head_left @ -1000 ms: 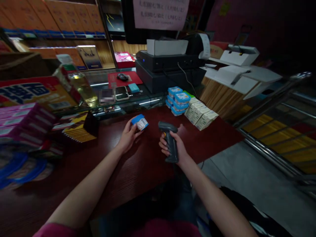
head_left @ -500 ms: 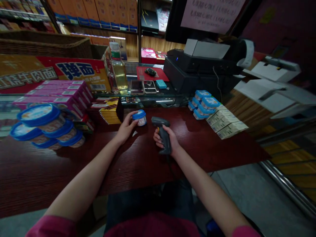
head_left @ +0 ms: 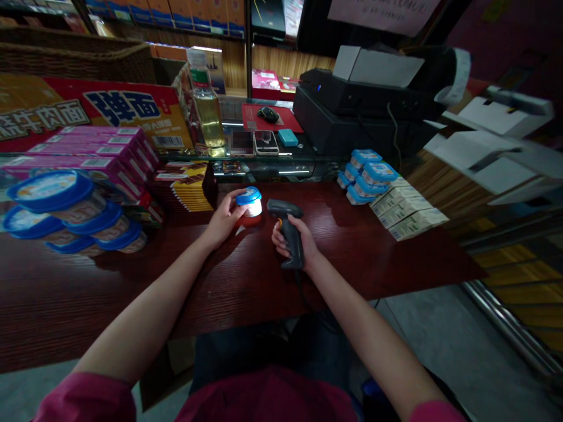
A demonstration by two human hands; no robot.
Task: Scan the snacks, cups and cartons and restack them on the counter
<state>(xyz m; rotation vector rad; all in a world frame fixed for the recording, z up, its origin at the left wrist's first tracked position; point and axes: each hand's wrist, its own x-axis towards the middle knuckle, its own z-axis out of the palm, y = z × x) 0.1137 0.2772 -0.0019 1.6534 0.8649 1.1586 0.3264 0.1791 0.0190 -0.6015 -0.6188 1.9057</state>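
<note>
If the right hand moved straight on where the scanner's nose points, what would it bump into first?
Probably the blue-lidded tub in the left hand, just ahead of the scanner, though depth is unclear.

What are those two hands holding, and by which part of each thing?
The right hand grips a dark handheld scanner by its handle; the left hand holds a small blue-lidded tub by its left side.
</note>
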